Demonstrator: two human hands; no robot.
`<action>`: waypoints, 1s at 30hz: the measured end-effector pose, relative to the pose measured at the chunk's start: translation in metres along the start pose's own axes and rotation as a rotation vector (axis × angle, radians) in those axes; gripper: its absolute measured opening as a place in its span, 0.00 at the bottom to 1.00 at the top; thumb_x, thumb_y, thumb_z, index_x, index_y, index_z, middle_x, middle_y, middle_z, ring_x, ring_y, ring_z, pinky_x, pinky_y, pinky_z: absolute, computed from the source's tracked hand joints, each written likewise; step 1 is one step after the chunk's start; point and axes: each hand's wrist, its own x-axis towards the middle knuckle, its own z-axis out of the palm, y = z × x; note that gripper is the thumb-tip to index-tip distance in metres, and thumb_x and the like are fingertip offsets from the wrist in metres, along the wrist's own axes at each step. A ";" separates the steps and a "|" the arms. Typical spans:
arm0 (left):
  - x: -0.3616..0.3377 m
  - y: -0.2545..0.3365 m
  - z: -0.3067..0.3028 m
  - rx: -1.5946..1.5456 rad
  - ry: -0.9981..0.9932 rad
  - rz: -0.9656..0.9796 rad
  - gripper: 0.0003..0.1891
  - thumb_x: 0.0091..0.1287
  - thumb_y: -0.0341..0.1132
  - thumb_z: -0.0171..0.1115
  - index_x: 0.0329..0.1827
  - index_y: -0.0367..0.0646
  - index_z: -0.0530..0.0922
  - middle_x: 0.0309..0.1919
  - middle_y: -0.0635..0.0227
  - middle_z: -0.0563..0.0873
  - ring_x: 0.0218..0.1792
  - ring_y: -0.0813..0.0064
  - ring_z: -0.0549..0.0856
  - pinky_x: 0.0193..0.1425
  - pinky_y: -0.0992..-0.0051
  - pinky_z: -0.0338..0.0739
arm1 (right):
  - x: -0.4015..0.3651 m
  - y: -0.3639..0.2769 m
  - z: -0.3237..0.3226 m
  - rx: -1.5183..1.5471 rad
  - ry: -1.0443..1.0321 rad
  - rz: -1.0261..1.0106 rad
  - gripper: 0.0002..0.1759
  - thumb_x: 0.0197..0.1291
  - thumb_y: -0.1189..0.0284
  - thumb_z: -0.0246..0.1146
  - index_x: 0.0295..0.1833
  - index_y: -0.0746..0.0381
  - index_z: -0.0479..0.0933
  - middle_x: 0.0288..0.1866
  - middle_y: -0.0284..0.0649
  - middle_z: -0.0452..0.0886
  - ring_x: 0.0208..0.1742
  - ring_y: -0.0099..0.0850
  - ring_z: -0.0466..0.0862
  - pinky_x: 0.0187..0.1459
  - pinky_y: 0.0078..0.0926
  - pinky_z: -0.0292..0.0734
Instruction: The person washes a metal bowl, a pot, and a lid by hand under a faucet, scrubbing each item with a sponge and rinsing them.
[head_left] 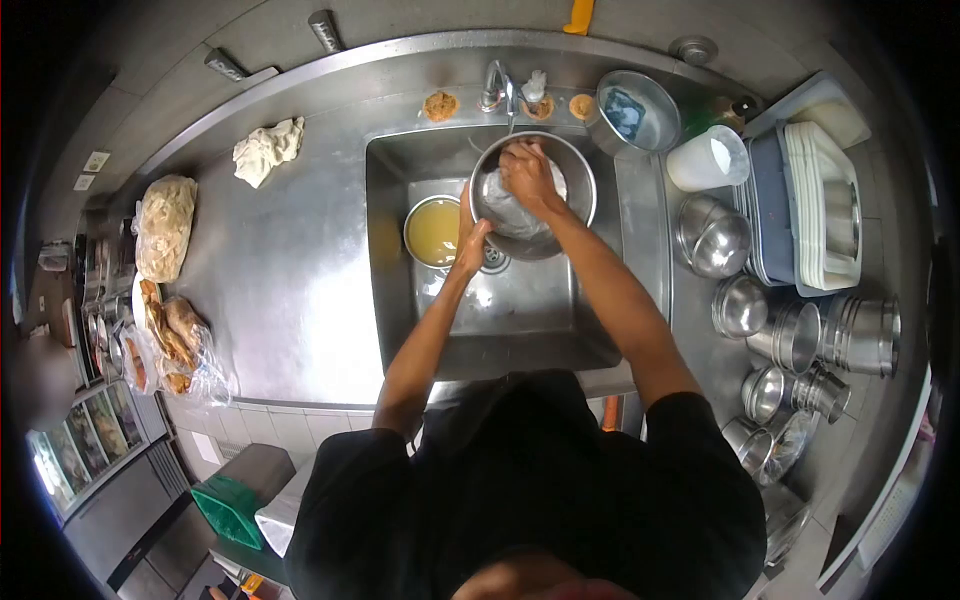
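A steel bowl (583, 222) is held tilted over the sink (595, 330), just below the faucet (497, 82). My left hand (470, 243) grips its left rim, with the thumb on the near edge. Inside the bowl, my right hand (528, 175) has its fingers curled down near the far wall. Whatever those fingers hold, if anything, is hidden. Something whitish lies in the bowl under the hand, too blurred to name. To the left, a round pot (433, 232) of cloudy yellow liquid stands on the sink floor, next to the drain (494, 260).
Nested steel bowls (712, 238), a white container (708, 160) and stacked trays (800, 205) stand on the right. A steel basin (640, 112) with a blue item sits behind. Scouring pads (440, 106) lie by the faucet; a cloth (268, 150) and bagged food (166, 228) are left.
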 end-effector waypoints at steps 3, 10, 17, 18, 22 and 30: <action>0.009 0.033 0.000 0.160 0.108 0.319 0.43 0.50 0.40 0.53 0.74 0.41 0.52 0.63 0.57 0.65 0.59 0.64 0.68 0.56 0.72 0.71 | -0.011 0.003 -0.011 -0.125 -0.072 -0.071 0.06 0.40 0.81 0.62 0.27 0.61 0.76 0.37 0.43 0.79 0.43 0.45 0.80 0.44 0.43 0.73; 0.040 0.042 -0.005 0.225 0.186 0.418 0.40 0.44 0.33 0.51 0.70 0.41 0.61 0.58 0.54 0.68 0.57 0.60 0.68 0.66 0.65 0.59 | -0.039 -0.089 -0.020 0.592 -0.506 0.473 0.19 0.51 0.76 0.57 0.51 0.66 0.77 0.52 0.54 0.78 0.52 0.48 0.78 0.53 0.42 0.71; 0.036 0.084 -0.017 0.551 0.227 0.451 0.38 0.46 0.34 0.57 0.68 0.44 0.63 0.57 0.53 0.70 0.56 0.58 0.69 0.66 0.65 0.60 | -0.062 -0.056 -0.046 0.077 -0.427 0.216 0.31 0.43 0.82 0.61 0.60 0.67 0.73 0.61 0.52 0.75 0.59 0.45 0.74 0.61 0.40 0.65; 0.036 0.078 -0.009 0.542 0.251 0.445 0.38 0.47 0.33 0.57 0.68 0.45 0.63 0.56 0.52 0.70 0.57 0.56 0.69 0.66 0.64 0.60 | -0.058 -0.075 -0.047 0.079 -0.427 0.218 0.31 0.43 0.82 0.61 0.60 0.67 0.73 0.61 0.52 0.75 0.59 0.45 0.74 0.61 0.40 0.65; 0.048 0.081 -0.001 0.584 0.257 0.312 0.38 0.48 0.35 0.58 0.69 0.50 0.63 0.55 0.48 0.71 0.59 0.51 0.69 0.65 0.61 0.63 | -0.049 -0.108 -0.034 0.393 -0.173 0.242 0.28 0.44 0.77 0.64 0.56 0.68 0.74 0.60 0.53 0.74 0.56 0.49 0.74 0.61 0.44 0.64; 0.045 0.105 -0.033 0.715 0.123 -0.037 0.41 0.51 0.44 0.66 0.70 0.52 0.59 0.54 0.50 0.72 0.53 0.54 0.75 0.62 0.62 0.66 | -0.082 -0.024 -0.030 -0.147 -0.382 -0.159 0.15 0.49 0.78 0.60 0.43 0.57 0.82 0.49 0.41 0.82 0.58 0.36 0.77 0.62 0.42 0.64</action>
